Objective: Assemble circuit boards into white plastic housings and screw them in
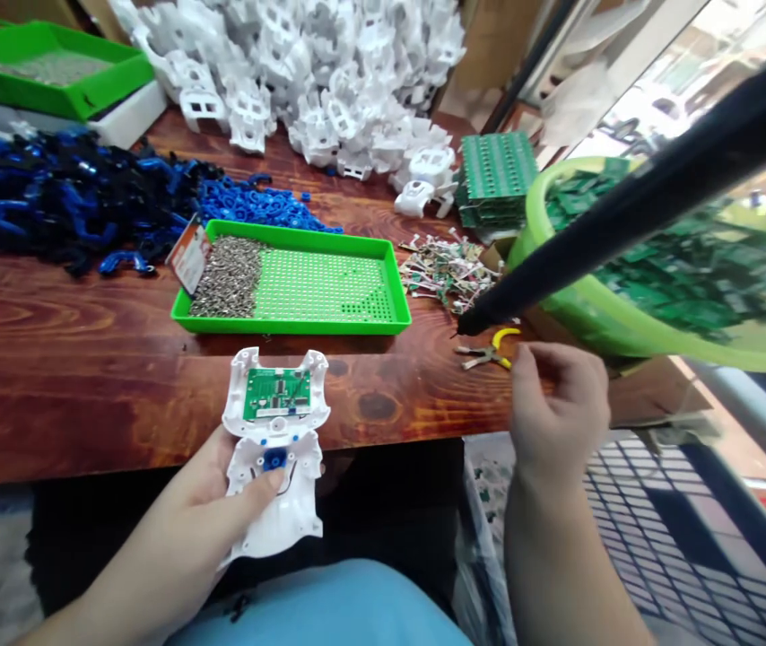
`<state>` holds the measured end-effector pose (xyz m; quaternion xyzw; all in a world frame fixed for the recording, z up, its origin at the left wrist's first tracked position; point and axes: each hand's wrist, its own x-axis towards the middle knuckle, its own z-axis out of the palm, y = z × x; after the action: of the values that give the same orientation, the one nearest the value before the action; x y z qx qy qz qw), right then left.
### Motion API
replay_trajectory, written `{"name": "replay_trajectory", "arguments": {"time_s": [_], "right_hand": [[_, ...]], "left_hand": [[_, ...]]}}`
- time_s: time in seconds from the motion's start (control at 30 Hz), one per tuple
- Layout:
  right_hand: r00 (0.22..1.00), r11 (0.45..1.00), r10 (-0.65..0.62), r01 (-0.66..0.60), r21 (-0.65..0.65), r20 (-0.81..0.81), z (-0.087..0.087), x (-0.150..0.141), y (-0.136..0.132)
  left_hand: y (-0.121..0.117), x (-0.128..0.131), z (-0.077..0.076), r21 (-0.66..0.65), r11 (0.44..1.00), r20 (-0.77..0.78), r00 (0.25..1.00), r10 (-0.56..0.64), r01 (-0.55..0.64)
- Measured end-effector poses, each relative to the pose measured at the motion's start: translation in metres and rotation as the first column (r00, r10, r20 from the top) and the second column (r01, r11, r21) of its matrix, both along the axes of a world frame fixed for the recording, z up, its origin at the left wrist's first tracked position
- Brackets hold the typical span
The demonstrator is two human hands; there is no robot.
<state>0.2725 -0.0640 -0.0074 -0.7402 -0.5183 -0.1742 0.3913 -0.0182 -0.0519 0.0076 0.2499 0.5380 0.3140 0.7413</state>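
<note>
My left hand [221, 511] grips a white plastic shell [275, 449] at the table's near edge; a green circuit board [276, 393] sits in its upper half and a blue part shows under my thumb. My right hand [558, 404] hovers at the table edge to the right, fingers curled in a loose pinch, just beside the yellow-handled pliers [491, 352]. I cannot make out anything in its fingers. A black cylindrical tool [625, 206] slants down from the upper right, with its tip just above the pliers.
A green tray [302, 321] with small metal screws sits mid-table. Beside it lie wired components [447, 269], stacked green boards [496, 175], a green basin [558, 305] of boards, blue parts [73, 197], white shells [329, 81]. A wire basket [658, 538] stands at lower right.
</note>
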Motion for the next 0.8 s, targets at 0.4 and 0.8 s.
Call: {"name": "replay_trajectory", "arguments": {"time_s": [0.4,0.8], "right_hand": [[0.976,0.85,0.217,-0.171,-0.499,0.035,0.008,0.065,0.092],[0.969,0.879,0.215,-0.137,-0.457,0.123,0.0,0.053,0.097]], "left_hand": [[0.018,0.038,0.008,0.164,0.982,-0.04,0.995,-0.088,0.094],[0.009,0.047,-0.025,0.501,0.865,-0.229,0.967,0.109,0.021]]}}
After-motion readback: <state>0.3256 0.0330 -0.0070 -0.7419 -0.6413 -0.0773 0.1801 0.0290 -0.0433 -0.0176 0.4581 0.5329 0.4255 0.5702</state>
